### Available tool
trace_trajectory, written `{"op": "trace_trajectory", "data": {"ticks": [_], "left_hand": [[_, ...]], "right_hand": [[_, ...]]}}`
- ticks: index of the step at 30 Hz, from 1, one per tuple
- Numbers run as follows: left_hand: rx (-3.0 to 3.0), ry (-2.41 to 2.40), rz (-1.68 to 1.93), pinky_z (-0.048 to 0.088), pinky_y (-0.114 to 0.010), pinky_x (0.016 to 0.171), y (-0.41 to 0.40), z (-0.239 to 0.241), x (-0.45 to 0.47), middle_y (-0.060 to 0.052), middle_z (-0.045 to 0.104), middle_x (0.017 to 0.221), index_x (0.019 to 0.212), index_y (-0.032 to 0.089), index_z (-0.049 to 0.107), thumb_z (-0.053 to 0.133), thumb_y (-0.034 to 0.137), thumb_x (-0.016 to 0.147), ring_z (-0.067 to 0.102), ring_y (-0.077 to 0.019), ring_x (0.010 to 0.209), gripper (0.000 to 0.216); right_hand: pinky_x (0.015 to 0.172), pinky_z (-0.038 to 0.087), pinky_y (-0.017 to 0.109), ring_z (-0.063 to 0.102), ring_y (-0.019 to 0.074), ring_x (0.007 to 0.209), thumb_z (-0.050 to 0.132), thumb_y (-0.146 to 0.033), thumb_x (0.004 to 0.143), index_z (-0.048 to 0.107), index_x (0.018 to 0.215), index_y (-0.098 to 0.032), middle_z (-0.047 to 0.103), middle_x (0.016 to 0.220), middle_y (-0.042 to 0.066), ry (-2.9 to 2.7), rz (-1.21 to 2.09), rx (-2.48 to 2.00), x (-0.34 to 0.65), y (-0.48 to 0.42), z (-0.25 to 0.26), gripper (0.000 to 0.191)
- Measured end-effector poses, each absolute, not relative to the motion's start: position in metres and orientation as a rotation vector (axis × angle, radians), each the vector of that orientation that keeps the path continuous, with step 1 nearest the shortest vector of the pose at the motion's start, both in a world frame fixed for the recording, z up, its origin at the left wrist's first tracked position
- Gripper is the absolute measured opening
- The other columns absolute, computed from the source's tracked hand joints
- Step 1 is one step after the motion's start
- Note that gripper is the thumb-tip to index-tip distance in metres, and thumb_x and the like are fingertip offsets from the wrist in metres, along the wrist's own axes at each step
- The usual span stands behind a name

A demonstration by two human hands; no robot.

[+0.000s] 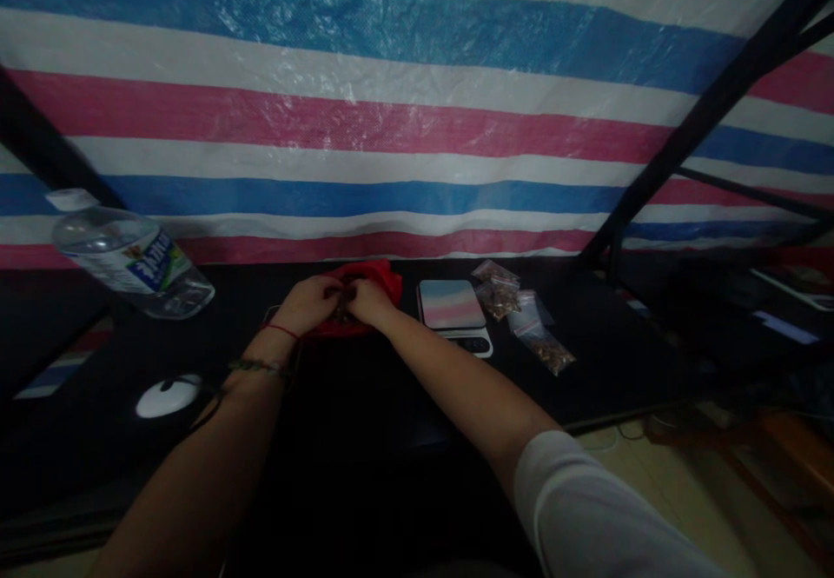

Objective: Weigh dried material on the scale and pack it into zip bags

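My left hand and my right hand meet over a crumpled red plastic bag at the back of the dark table. The fingers of both are curled inward, their tips close together above the bag. Something small and brownish shows between them, too dark to make out. Just right of the bag sits a small digital scale with a shiny plate, nothing on it. Beyond the scale are small zip bags of brownish pieces, and another zip bag lies nearer.
A large clear plastic bottle leans at the left. A white computer mouse with a dark cord or strap beside it is near my left forearm. Striped plastic sheeting hangs behind the table, and a black metal frame post slants at the right.
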State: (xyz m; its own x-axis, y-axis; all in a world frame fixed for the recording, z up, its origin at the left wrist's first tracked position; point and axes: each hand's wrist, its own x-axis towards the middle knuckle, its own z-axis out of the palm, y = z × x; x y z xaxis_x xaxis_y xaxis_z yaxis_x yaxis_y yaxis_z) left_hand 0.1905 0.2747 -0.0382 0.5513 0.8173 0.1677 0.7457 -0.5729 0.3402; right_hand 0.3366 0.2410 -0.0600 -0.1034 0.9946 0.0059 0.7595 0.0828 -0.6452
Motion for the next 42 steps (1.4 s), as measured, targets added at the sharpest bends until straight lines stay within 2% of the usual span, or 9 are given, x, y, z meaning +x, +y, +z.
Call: {"op": "trace_trajectory", "data": {"ticks": [7, 14, 21, 26, 31, 37, 42], "left_hand": [[2.466, 1.340, 0.606, 0.051, -0.030, 0.089, 0.282, -0.043, 0.182, -0.004, 0.072, 0.111, 0.111, 0.022, 0.070, 0.048, 0.038, 0.083, 0.068, -0.0215, 0.097, 0.039], [2.536, 1.179, 0.679, 0.050, -0.031, 0.094, 0.276, -0.039, 0.181, -0.005, 0.071, 0.112, 0.111, 0.022, 0.070, 0.047, 0.046, 0.085, 0.066, -0.0215, 0.101, 0.042], [2.633, 1.069, 0.730, 0.046, -0.031, 0.101, 0.275, -0.035, 0.177, -0.005, 0.070, 0.114, 0.108, 0.019, 0.070, 0.040, 0.031, 0.085, 0.063, -0.0206, 0.107, 0.041], [2.623, 1.264, 0.418, 0.048, -0.028, 0.095, 0.281, -0.038, 0.173, -0.004, 0.073, 0.108, 0.104, 0.021, 0.073, 0.042, 0.021, 0.076, 0.066, -0.0204, 0.100, 0.041], [2.627, 1.122, 0.182, 0.050, -0.028, 0.089, 0.267, -0.027, 0.178, -0.003, 0.073, 0.108, 0.107, 0.024, 0.072, 0.052, 0.032, 0.075, 0.067, -0.0218, 0.097, 0.039], [2.546, 0.995, 0.112, 0.050, -0.026, 0.075, 0.254, -0.017, 0.181, -0.003, 0.075, 0.091, 0.095, 0.025, 0.075, 0.063, 0.043, 0.072, 0.067, -0.0199, 0.080, 0.032], [2.564, 0.998, 0.054, 0.048, -0.025, 0.069, 0.256, -0.025, 0.185, -0.005, 0.074, 0.084, 0.087, 0.022, 0.075, 0.063, 0.044, 0.073, 0.066, -0.0185, 0.073, 0.029]], "right_hand": [[0.073, 0.050, 0.025, 0.067, 0.0184, 0.094, 0.061, -0.034, 0.082, 0.067, 0.101, -0.022, 0.072, 0.103, 0.005, -1.725, 0.750, -1.694, 0.323, 0.227, -0.064, 0.022], [0.085, 0.050, 0.027, 0.064, 0.0195, 0.106, 0.057, -0.033, 0.087, 0.058, 0.119, -0.023, 0.068, 0.117, 0.005, -1.635, 0.724, -1.671, 0.319, 0.218, -0.068, 0.033], [0.087, 0.050, 0.031, 0.063, 0.0217, 0.107, 0.058, -0.034, 0.086, 0.055, 0.120, -0.023, 0.068, 0.116, 0.007, -1.645, 0.590, -1.784, 0.327, 0.213, -0.071, 0.036], [0.088, 0.049, 0.033, 0.064, 0.0222, 0.103, 0.057, -0.026, 0.084, 0.054, 0.119, -0.022, 0.067, 0.114, 0.006, -1.671, 0.510, -1.842, 0.335, 0.209, -0.071, 0.035], [0.090, 0.047, 0.034, 0.063, 0.0223, 0.101, 0.054, -0.021, 0.085, 0.056, 0.116, -0.019, 0.067, 0.111, 0.008, -1.748, 0.391, -1.879, 0.343, 0.208, -0.066, 0.031], [0.087, 0.046, 0.033, 0.061, 0.0217, 0.099, 0.045, -0.009, 0.085, 0.060, 0.111, -0.016, 0.063, 0.108, 0.012, -1.999, 0.276, -1.848, 0.348, 0.202, -0.055, 0.031], [0.085, 0.045, 0.031, 0.059, 0.0201, 0.096, 0.043, -0.010, 0.087, 0.063, 0.108, -0.016, 0.058, 0.109, 0.012, -2.149, 0.289, -1.745, 0.344, 0.203, -0.056, 0.029]]}}
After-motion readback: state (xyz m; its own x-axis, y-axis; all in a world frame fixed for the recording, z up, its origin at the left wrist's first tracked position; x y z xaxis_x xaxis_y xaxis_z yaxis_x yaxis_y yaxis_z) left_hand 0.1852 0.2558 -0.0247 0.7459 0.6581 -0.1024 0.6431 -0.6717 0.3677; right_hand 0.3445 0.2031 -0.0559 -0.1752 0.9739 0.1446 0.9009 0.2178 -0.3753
